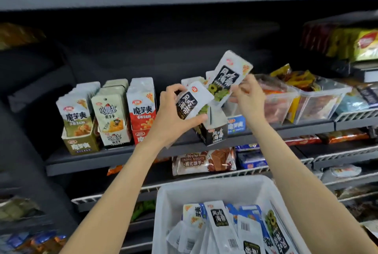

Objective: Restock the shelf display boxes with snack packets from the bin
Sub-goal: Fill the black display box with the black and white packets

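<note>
Both hands, left (173, 114) and right (248, 98), each grip a black-white packet (192, 102) above its half-filled display box (214, 133).

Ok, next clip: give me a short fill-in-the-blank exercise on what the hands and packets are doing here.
1. Each hand holds one black-and-____ packet.
2. The left hand grips its packet just above the ____ display box on the shelf.
3. The right hand pinches its packet by its ____ edge.
4. More packets lie in the white ____ below.

Missing words: white; black; right; bin
</note>
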